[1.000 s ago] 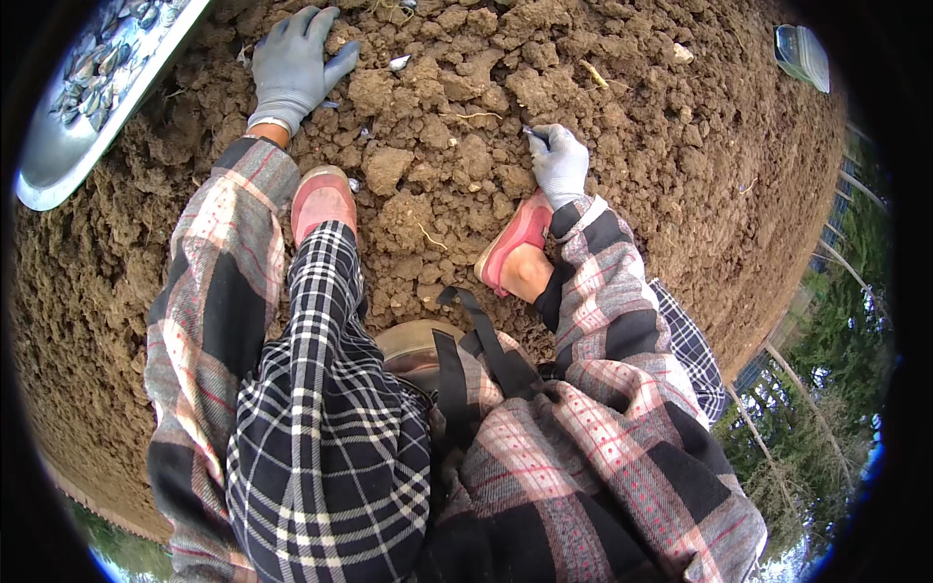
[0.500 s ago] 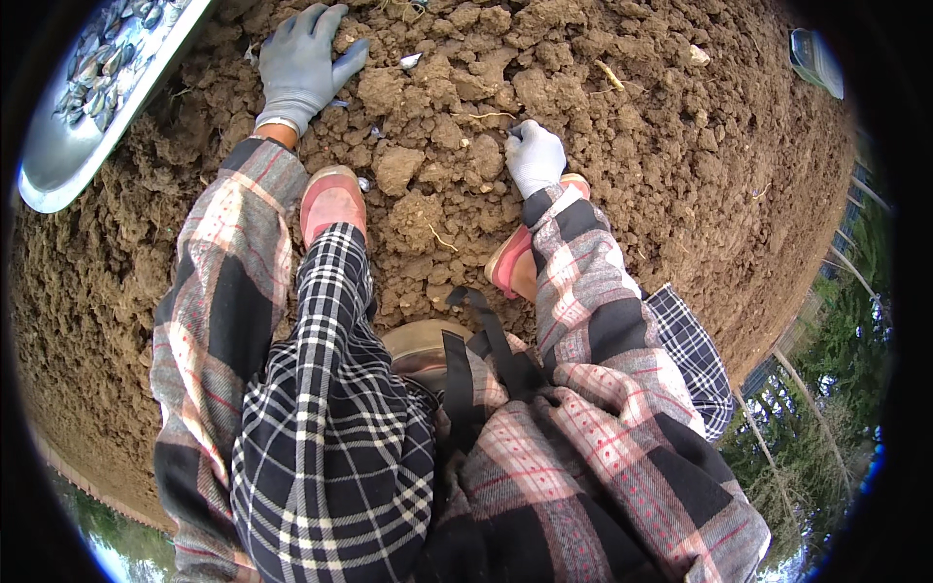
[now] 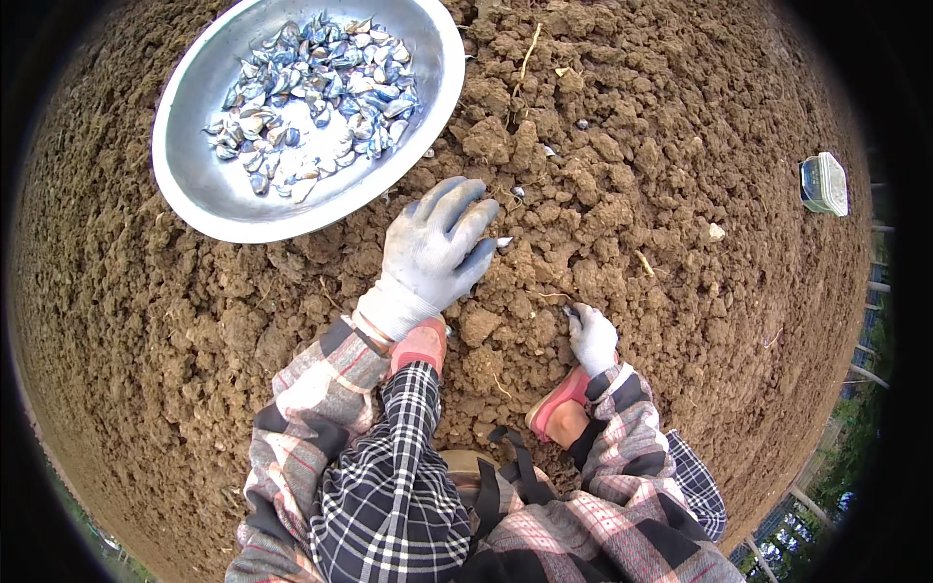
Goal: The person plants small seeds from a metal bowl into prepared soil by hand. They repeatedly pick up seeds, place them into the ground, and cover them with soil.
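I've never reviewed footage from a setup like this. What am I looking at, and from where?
There is no machine here: a person is working with two gloved hands. The curved view comes from a wide fisheye camera on their head, looking down.

The left hand is over the clumpy brown soil, fingers loosely spread; its palm is hidden. The right hand is closed and seems to pinch a small piece, too tiny to identify.

A metal bowl holds many bluish-white cloves. A clear container stands far right.
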### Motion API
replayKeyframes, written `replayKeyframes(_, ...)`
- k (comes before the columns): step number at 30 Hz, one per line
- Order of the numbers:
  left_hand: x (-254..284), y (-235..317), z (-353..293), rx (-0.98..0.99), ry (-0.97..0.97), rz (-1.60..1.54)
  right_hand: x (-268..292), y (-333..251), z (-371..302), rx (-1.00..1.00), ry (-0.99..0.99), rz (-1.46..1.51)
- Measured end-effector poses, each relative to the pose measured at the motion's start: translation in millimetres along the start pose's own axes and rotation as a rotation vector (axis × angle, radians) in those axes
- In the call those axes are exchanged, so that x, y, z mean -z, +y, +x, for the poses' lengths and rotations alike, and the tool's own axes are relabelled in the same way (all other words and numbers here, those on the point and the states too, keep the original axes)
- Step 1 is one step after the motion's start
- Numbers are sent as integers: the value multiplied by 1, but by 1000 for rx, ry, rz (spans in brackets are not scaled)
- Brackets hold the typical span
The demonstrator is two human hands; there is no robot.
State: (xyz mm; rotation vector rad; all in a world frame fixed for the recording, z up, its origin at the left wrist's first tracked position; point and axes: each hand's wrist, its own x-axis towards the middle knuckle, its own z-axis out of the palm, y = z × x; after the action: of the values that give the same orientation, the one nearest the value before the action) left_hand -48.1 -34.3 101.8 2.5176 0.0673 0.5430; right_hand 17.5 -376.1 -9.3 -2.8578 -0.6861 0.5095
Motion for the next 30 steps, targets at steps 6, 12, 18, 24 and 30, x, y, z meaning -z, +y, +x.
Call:
replayKeyframes(6,90,-85,95,263,-200,631,-4,-2,2,-45,-34,162)
replayKeyframes(12,59,-138,107,342,-643,711,1,-9,3,-83,-132,204)
replayKeyframes(18,67,-163,102,437,-535,647,-3,4,2,-64,-109,257)
replayKeyframes(24,75,-209,91,738,-48,331,17,-14,11,-25,28,450)
replayKeyframes(30,107,-165,92,766,333,-1089,56,-63,32,126,138,524)
